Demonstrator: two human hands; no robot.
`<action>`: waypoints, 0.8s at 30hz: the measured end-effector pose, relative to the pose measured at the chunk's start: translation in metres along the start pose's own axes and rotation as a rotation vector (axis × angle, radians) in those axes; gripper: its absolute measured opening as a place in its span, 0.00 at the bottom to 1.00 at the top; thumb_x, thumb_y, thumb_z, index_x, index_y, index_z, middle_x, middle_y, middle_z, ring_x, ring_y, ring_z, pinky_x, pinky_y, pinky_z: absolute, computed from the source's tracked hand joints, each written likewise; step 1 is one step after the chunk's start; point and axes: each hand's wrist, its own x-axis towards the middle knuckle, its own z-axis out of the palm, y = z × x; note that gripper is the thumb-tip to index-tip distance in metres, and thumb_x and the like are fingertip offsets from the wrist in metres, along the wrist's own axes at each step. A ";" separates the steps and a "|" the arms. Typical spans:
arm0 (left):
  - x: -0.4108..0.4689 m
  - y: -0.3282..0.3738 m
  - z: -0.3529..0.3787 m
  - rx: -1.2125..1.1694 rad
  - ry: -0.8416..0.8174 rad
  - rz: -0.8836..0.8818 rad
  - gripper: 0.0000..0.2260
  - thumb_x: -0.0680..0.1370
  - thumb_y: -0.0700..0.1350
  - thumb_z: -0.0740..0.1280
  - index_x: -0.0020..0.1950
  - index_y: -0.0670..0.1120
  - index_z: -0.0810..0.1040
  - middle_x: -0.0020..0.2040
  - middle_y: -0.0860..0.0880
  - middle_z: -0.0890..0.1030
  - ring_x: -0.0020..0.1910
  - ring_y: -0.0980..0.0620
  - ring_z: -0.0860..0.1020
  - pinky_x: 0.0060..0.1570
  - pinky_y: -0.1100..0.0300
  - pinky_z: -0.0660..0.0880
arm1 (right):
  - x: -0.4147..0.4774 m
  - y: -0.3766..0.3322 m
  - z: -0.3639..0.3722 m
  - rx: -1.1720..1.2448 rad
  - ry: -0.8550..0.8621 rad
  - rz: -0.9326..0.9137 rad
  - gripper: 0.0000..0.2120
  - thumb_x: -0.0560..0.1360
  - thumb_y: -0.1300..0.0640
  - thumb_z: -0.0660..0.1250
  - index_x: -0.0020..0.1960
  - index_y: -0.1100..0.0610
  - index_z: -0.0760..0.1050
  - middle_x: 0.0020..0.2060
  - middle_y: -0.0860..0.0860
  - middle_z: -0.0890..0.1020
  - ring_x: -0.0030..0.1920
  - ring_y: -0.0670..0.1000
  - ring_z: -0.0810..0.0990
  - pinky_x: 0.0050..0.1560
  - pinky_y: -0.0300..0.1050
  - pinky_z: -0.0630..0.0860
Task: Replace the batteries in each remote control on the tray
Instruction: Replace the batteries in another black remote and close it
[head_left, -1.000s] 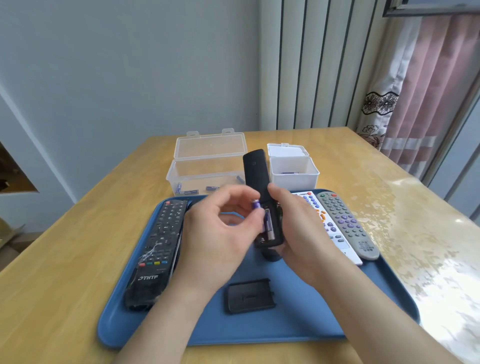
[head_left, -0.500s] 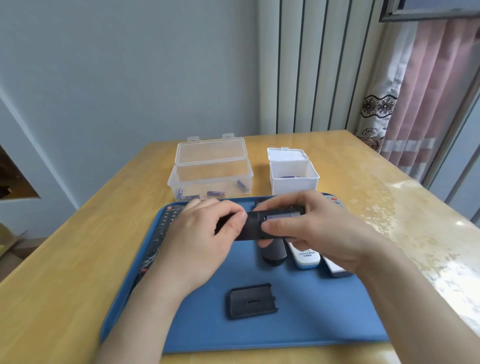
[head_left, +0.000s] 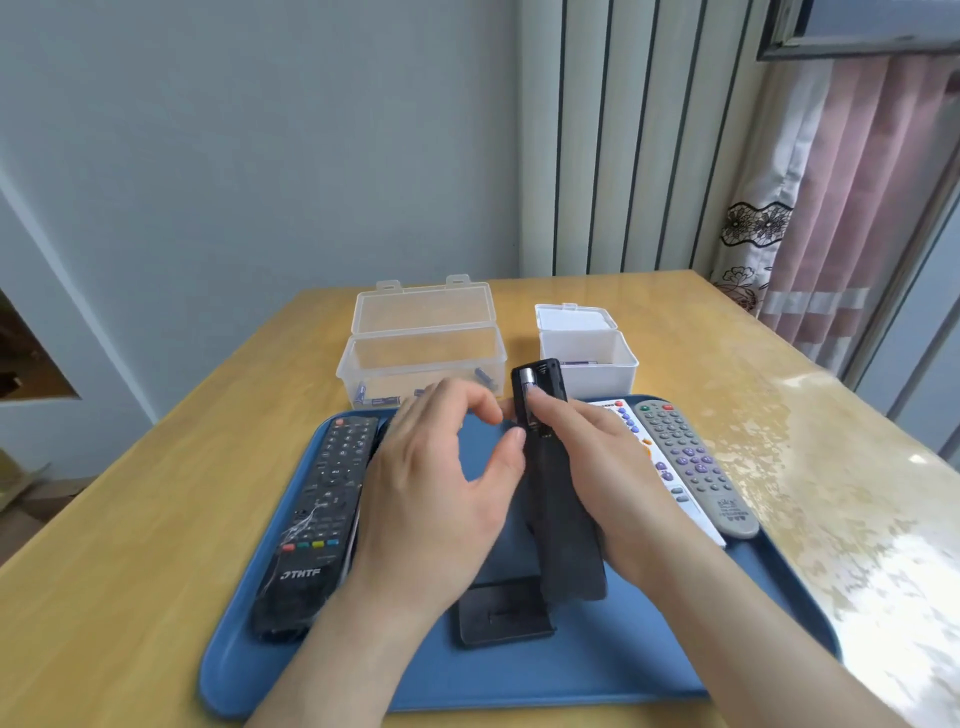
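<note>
My right hand (head_left: 597, 467) grips a black remote (head_left: 553, 493) over the blue tray (head_left: 623, 660), its open battery bay turned away from me. A battery (head_left: 529, 384) lies in the bay with my right thumb pressing on it. My left hand (head_left: 441, 483) hovers just left of the remote with curled fingers, its thumb tip touching the remote's side; it holds nothing. The black battery cover (head_left: 504, 613) lies on the tray below the remote. A black JTHTF remote (head_left: 317, 519) lies at the tray's left, a white remote (head_left: 644, 447) and a grey remote (head_left: 696, 467) at its right.
Behind the tray stand an open clear plastic box (head_left: 421, 353) with several purple batteries in it and a smaller open white box (head_left: 587, 348) holding a battery. The wooden table (head_left: 130, 519) ends at a wall on the left; curtains hang at the right.
The remote swung from lying crosswise in both hands to pointing away from me. My left hand let go of it and opened beside it. My right thumb now presses the battery.
</note>
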 end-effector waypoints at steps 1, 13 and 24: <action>0.001 0.000 -0.001 -0.009 -0.005 0.016 0.09 0.73 0.49 0.70 0.46 0.54 0.70 0.45 0.59 0.78 0.50 0.63 0.73 0.50 0.71 0.67 | -0.002 -0.001 0.002 -0.021 -0.019 -0.019 0.17 0.80 0.44 0.61 0.43 0.49 0.86 0.34 0.52 0.83 0.36 0.46 0.80 0.42 0.39 0.75; 0.004 -0.001 -0.007 0.007 0.023 0.139 0.14 0.69 0.42 0.71 0.48 0.52 0.68 0.48 0.57 0.78 0.51 0.54 0.74 0.51 0.65 0.69 | -0.006 -0.003 0.006 -0.091 -0.104 -0.122 0.26 0.82 0.44 0.53 0.50 0.61 0.83 0.39 0.63 0.82 0.30 0.44 0.78 0.30 0.30 0.71; 0.007 -0.002 -0.013 -0.148 -0.031 0.035 0.11 0.71 0.44 0.69 0.47 0.49 0.68 0.31 0.54 0.78 0.33 0.62 0.69 0.35 0.67 0.62 | -0.008 0.002 0.010 -0.231 -0.183 -0.188 0.33 0.81 0.40 0.50 0.47 0.67 0.79 0.26 0.53 0.78 0.32 0.51 0.74 0.35 0.43 0.68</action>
